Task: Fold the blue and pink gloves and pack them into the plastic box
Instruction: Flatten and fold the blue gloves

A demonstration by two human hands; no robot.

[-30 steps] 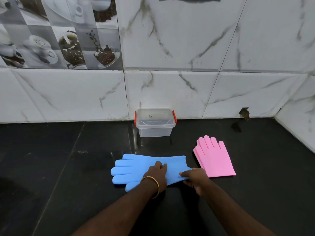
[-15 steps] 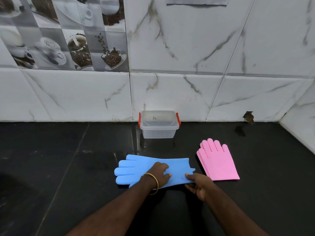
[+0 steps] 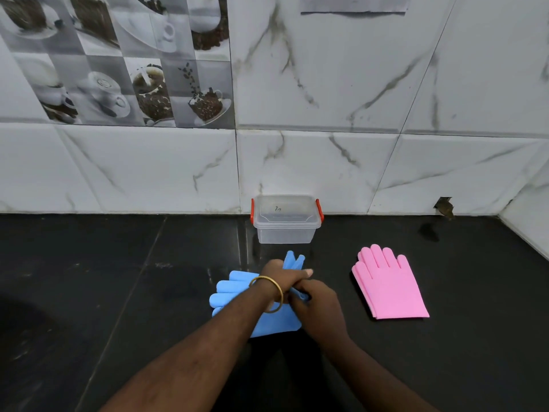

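Observation:
The blue gloves [image 3: 231, 294] lie on the black counter in front of me, partly folded, with one end sticking up behind my hands. My left hand [image 3: 283, 276], with a gold bangle on the wrist, grips the raised part of the blue gloves. My right hand [image 3: 316, 307] pinches the blue cuff edge just beside it. The pink gloves [image 3: 389, 288] lie flat to the right, fingers pointing to the wall, untouched. The clear plastic box [image 3: 285, 220] with red clips stands by the wall with its lid on.
The black counter [image 3: 118, 292] meets a white marble-tile wall [image 3: 326, 162] behind the box and turns a corner at the far right. A small dark hole [image 3: 444, 205] shows in the wall base at the right.
The flat blue gloves have been lifted and bent over at the cuff end. Both hands came together at the middle; the right hand moved left with the cuff.

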